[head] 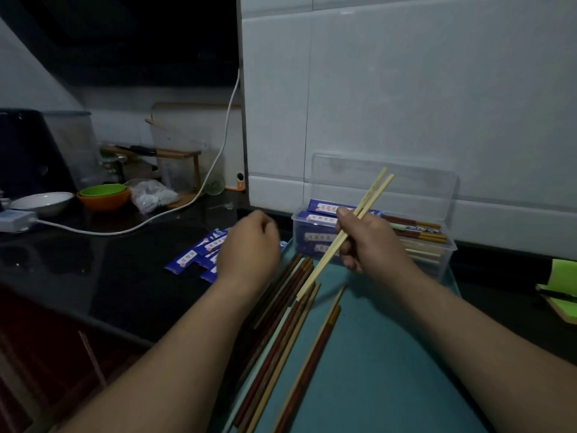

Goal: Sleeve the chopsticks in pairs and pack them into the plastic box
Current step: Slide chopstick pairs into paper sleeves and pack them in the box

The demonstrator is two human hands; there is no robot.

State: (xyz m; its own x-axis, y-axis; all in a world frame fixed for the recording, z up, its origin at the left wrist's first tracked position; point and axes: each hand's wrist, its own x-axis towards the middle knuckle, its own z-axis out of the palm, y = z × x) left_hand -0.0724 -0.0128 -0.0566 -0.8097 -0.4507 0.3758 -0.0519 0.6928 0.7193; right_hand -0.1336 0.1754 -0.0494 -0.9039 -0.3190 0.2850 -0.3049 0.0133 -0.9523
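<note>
My right hand (368, 239) grips a pair of pale bamboo chopsticks (371, 198) that point up and to the right, in front of the clear plastic box (443, 254). The box holds several sleeved pairs with blue sleeves and has its lid standing open against the wall. My left hand (249, 248) hovers over a loose heap of blue paper sleeves (190, 260) on the dark counter, its fingers curled; whether it holds a sleeve is hidden. Several loose chopsticks (281, 323), brown, red and pale, lie on a teal mat (390, 354).
A white cable (162, 217) crosses the counter to a power strip at the left. Bowls in white, green and orange (103, 196), a plastic bag and a wooden rack stand at the back left. A green item (562, 292) lies at the right edge.
</note>
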